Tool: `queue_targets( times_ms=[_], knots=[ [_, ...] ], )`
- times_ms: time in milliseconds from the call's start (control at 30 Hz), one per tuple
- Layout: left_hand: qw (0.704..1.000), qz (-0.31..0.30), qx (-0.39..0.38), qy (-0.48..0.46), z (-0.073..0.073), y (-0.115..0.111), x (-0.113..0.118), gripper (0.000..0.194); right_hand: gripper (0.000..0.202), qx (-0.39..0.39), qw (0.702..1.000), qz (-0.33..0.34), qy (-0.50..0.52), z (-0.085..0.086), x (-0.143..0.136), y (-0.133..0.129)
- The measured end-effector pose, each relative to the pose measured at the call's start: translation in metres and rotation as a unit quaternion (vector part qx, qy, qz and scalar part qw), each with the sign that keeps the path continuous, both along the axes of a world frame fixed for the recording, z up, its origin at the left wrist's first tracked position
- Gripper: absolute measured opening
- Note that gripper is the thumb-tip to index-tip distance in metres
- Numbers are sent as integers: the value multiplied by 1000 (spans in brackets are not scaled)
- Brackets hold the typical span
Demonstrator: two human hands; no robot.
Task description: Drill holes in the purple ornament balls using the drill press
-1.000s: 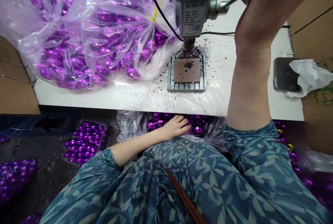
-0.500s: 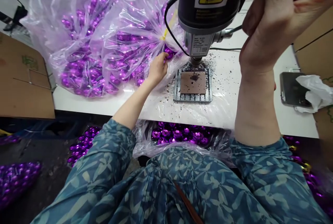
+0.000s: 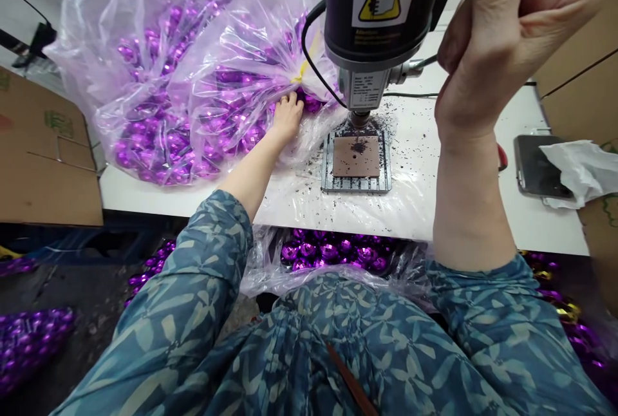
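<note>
**Two hands at work between drill press and bagged baubles**

At the white desk (image 3: 405, 200), our right hand (image 3: 502, 42) curls around the lever (image 3: 427, 60) of the drill press (image 3: 381, 13), its fingers closed on it, though the grip is partly cut off by the frame. Our left hand (image 3: 288, 116) reaches to the clear bag (image 3: 193, 91) of shiny purple baubles, just below its yellow tie (image 3: 301, 73). Its fingers are bent against the bag; we cannot tell whether they grip anything.

Beneath the drill head, a brown plate (image 3: 356, 158) scattered with dark shavings lies on the slotted metal base (image 3: 357, 185). More purple baubles (image 3: 333, 252) sit in a plastic-lined container below the desk's front edge, before us. To our right, a dark phone (image 3: 538, 165) lies partly under crumpled white tissue (image 3: 582, 168); to our left stands a cardboard box (image 3: 43, 158).
</note>
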State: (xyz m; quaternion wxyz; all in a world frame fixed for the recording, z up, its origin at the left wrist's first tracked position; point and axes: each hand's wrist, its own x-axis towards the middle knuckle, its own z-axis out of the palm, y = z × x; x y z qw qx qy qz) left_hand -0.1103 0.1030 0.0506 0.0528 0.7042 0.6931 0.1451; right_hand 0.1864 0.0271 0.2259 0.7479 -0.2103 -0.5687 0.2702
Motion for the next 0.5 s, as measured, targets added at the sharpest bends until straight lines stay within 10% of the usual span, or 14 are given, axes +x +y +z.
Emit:
queue_targets(
  times_ms=[200, 500],
  knots=[
    [964, -68, 82, -242, 20, -36, 6, 54, 45, 60, 998, -19, 23, 8, -8, -6],
    [696, -10, -89, -712, 39, -130, 56, 46, 36, 36, 998, -46, 38, 6, -5, 1]
  ],
)
